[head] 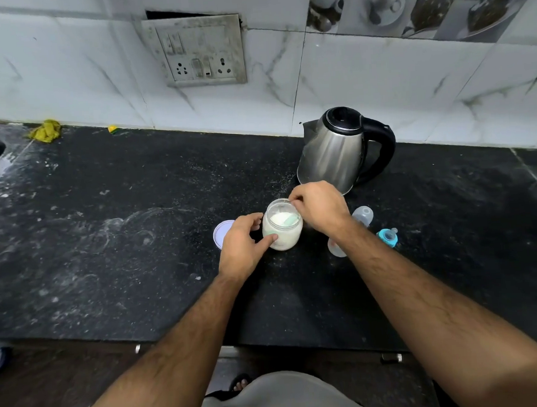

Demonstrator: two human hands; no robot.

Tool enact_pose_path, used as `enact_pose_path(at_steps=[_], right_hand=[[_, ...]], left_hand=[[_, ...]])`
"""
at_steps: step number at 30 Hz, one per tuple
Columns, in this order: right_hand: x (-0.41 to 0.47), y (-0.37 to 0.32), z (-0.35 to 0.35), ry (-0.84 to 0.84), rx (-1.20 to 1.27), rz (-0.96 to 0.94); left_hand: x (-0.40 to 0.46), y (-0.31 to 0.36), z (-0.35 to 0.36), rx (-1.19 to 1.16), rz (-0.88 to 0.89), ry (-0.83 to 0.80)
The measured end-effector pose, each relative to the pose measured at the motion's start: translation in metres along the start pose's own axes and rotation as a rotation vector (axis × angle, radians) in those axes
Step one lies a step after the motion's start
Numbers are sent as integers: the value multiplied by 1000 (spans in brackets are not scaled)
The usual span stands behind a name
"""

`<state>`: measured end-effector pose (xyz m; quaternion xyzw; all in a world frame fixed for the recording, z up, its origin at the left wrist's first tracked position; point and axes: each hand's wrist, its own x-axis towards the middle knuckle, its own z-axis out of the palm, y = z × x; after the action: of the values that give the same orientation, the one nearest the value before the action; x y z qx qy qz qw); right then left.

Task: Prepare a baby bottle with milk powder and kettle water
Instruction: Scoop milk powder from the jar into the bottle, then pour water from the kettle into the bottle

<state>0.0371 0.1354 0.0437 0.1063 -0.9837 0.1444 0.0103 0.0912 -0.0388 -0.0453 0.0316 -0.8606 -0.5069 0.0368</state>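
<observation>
Your left hand is wrapped around the side of the milk powder jar, thumb across the front and fingers curled behind, steadying it on the tabletop. Your right hand hovers over the open mouth with thumb and fingertips pinched together at the far rim, seemingly on the handle of the pale green scoop lying in the powder; the contact itself is hidden behind your knuckles.

The jar looks like clear, stiff plastic or glass, about half full, so probably light enough to slide or tip if you lever the scoop against its wall. Keep the left grip low and firm around the body. The scoop is small and rigid; hold it by the handle end and lift it level, since loose powder spills easily, as the white dusting on the dark tabletop suggests.

The jar's lid lies just left of your left hand. The baby bottle stands just right of the jar, mostly hidden behind your right forearm; it is narrow and light, so brace it when you tip powder in. Its clear cap and blue teat ring lie close by. The steel kettle stands just behind, handle turned right for you.
</observation>
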Motion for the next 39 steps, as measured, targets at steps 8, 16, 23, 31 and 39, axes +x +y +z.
enact_pose_path(at_steps=[8,16,23,31,39], right_hand=[[-33,39,-24,251,257,183],[-64,79,-23,209,244,225],[-69,101,-27,172,246,245],[-69,141,-36,231,308,336],[-73,165,-36,214,383,397]], left_hand=[[-24,22,11,-11,163,116],[-41,45,60,-31,194,-84],[-23,63,97,-6,81,-268],[-5,63,127,13,14,-309],[-4,70,142,-50,-7,-266]])
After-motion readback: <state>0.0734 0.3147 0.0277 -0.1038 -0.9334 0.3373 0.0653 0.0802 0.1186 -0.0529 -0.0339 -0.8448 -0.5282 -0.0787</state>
